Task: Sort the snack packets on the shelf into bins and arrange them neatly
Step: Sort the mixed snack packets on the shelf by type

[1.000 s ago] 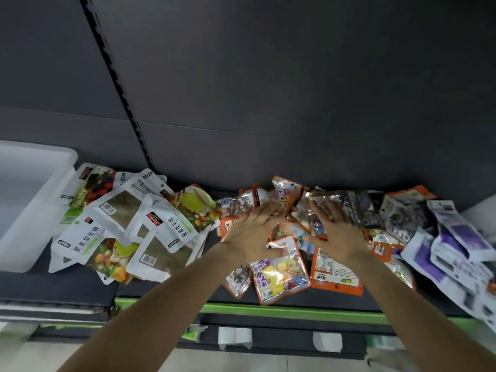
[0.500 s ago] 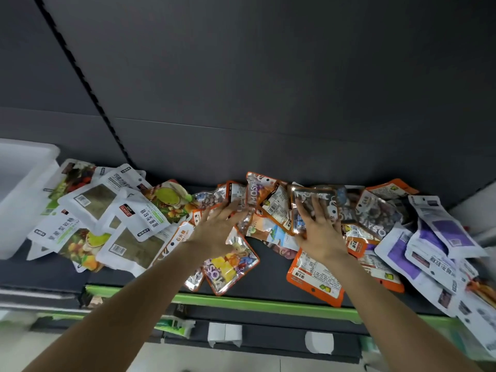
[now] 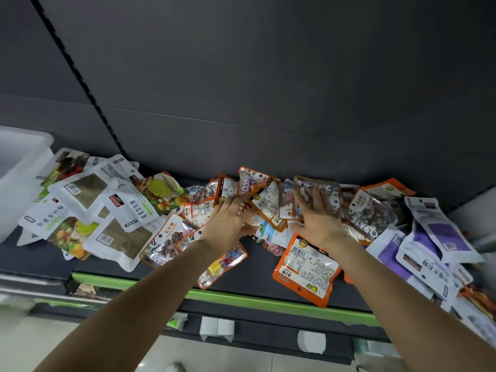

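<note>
Your right hand lies flat and spread on the brown-windowed packet at the far middle of the shelf, gripping nothing. That packet stands with its long axis running far-to-near, directly under your fingers. Your left hand curls loosely among orange packets just left; I cannot tell whether it holds one. The white bin sits far left.

One head-worn camera looks forward and down, close over the shelf of packets.
</note>
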A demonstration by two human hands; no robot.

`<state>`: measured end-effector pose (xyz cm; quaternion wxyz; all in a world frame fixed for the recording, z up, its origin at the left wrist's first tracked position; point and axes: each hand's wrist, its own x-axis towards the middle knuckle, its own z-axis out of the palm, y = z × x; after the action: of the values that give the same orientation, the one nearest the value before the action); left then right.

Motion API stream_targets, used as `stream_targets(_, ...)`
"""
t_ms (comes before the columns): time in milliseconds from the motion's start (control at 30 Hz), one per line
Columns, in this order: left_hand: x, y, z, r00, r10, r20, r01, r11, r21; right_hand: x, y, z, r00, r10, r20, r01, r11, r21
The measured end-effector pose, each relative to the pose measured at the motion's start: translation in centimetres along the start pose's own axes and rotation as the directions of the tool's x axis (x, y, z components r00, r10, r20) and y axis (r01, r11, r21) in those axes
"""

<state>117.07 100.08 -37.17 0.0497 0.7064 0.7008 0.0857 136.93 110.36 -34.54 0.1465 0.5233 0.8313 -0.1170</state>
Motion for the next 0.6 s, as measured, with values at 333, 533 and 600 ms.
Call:
stream_targets(333,-0.4,-1.7,-1.7,0.927,0.285,-0.243,-0.264,0.958,0.115,-0.3,-1.0,1.9,0.992,-0.068,-0.106,0.059,0.994,-0.087)
stream_targets(533,-1.6,-4.1,-3.5,0.962,-0.003,-0.272,-0.023,0.996,-0.090,-1.2,-2.2,2.2,0.987,-0.024,-0.162,0.027,1.000,0.016)
stream_targets(600,-1.7,-4.7,-4.1,0.964,-0.143,-0.222,0.096,0.973,-0.209,-1.9,-2.9,2.4,0.984,-0.035,-0.177,0.050,0.995,0.084)
